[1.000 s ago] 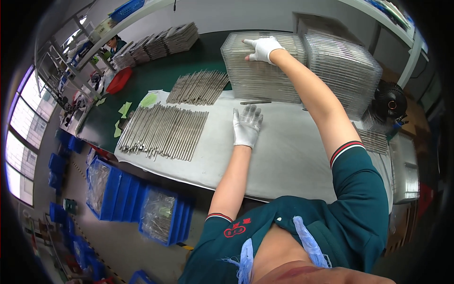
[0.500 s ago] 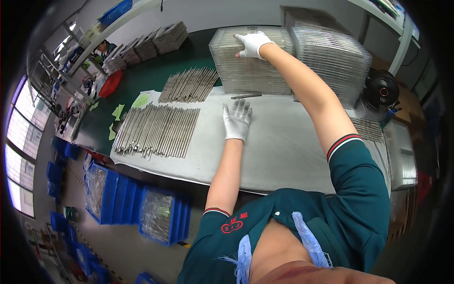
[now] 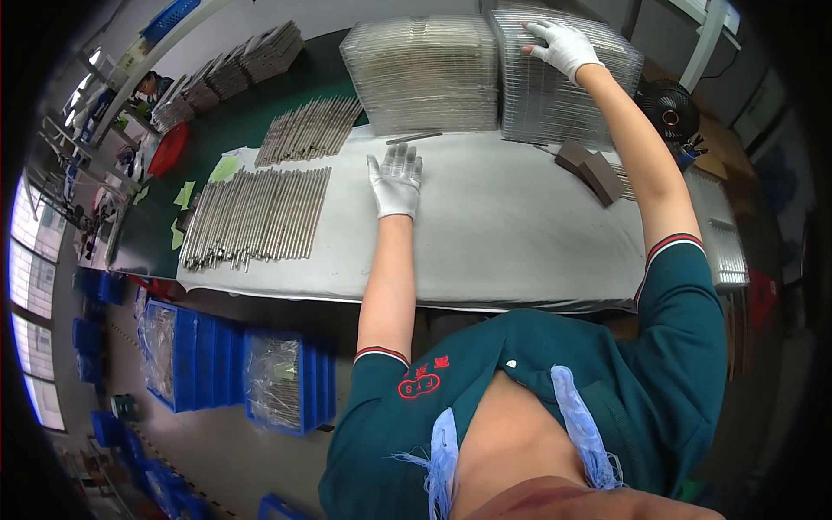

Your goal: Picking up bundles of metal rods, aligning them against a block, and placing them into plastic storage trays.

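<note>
My left hand (image 3: 397, 180), in a white glove, rests palm up on the white cloth (image 3: 485, 225) with its fingers stretched out and nothing in it. Just beyond its fingertips lies a short dark metal rod (image 3: 414, 138). My right hand (image 3: 562, 50), gloved with bare thumb and index tips, reaches to the top of the right stack of clear plastic trays (image 3: 555, 104). Its fingers are spread over the upper edge; I see nothing held. Beside that stack stands another tall stack of clear trays (image 3: 425, 82). Two dark brown blocks (image 3: 594, 172) lie on the cloth under my right forearm.
Left on the cloth lie a near row of metal rods (image 3: 256, 217) and a far row (image 3: 308, 130). More stacked bundles (image 3: 269, 56) stand at the back left, near another person (image 3: 152, 87). A black fan (image 3: 669, 114) is at right, blue crates (image 3: 204, 355) below.
My right hand has moved right, from the left tray stack to the right one. The dark flat thing atop the right stack no longer shows; brown blocks now show on the cloth.
</note>
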Available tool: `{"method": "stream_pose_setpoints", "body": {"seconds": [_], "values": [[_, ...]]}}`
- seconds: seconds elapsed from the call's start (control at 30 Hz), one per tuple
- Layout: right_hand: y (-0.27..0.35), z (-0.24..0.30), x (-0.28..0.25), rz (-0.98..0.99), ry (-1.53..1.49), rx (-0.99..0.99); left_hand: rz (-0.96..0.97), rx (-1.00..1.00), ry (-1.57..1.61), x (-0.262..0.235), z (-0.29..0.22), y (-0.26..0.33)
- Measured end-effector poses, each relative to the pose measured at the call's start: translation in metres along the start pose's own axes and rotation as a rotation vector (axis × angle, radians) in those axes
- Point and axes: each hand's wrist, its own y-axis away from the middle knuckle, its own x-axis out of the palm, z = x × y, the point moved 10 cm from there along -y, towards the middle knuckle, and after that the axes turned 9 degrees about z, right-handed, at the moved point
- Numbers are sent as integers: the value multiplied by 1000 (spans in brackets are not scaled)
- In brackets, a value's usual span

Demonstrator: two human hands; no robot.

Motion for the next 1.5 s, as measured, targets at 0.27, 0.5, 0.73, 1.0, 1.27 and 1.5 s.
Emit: {"method": "stream_pose_setpoints", "body": {"seconds": [0.27,0.5,0.73,1.0,1.27,1.5], "values": [[-1,-19,11,11,-71,5,-4,24,35,-1,-1,3],[-8,-29,16,19,-179,40,30,-7,47,4,4,2],[-6,-29,13,-17,-141,1,37,-39,90,10,11,4],[-1,-44,15,-41,-184,73,44,-72,62,15,16,6],[-3,-32,12,-99,-106,33,38,-67,44,15,15,6],[-2,-26,11,-24,-155,45,31,-81,77,9,19,5]]}}
